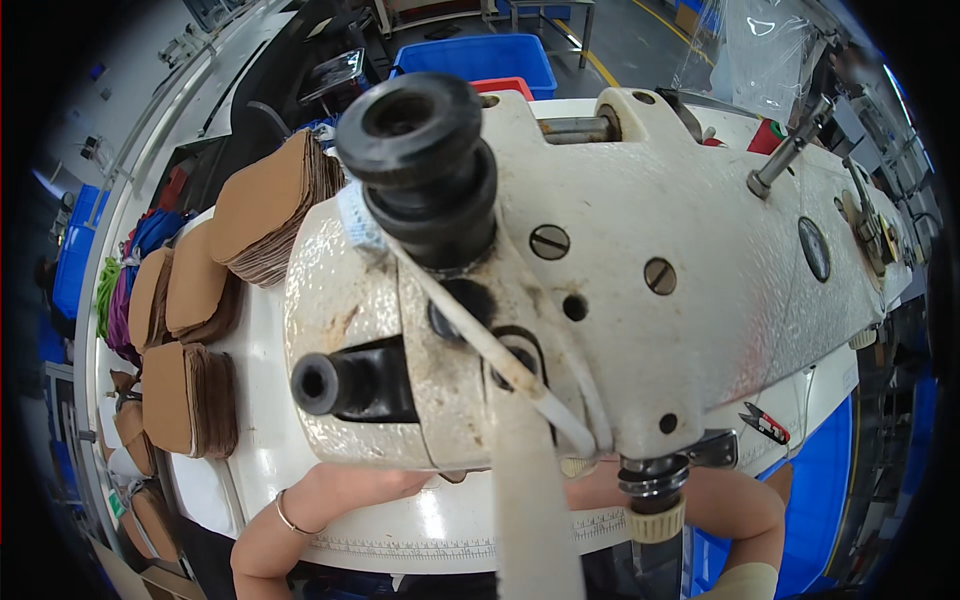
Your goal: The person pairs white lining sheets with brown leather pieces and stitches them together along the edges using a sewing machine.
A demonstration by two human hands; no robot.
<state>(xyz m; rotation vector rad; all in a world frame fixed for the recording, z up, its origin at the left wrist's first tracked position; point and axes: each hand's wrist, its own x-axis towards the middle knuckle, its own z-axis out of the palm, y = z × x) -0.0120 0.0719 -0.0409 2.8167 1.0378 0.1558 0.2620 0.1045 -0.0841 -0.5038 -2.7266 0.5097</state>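
Observation:
A white industrial sewing machine head (640, 220) fills the middle of the view and hides much of what lies under it. My left hand (385, 484) reaches in beneath its left end, with a bracelet (288, 515) on that wrist. My right hand (598, 486) comes in from the right, under the machine and behind its tension knob (655, 522). The fingers of both hands are hidden by the machine. A small brown edge (453, 477) shows close to my left hand; what it belongs to is hidden.
Stacks of brown rounded panels (185, 400) stand on the white table (262, 395) at left, beside colourful cords (118, 300). Red-and-black thread snips (768, 424) lie at right. A ruler strip (420, 550) runs along the front edge. A blue bin (500, 58) is behind.

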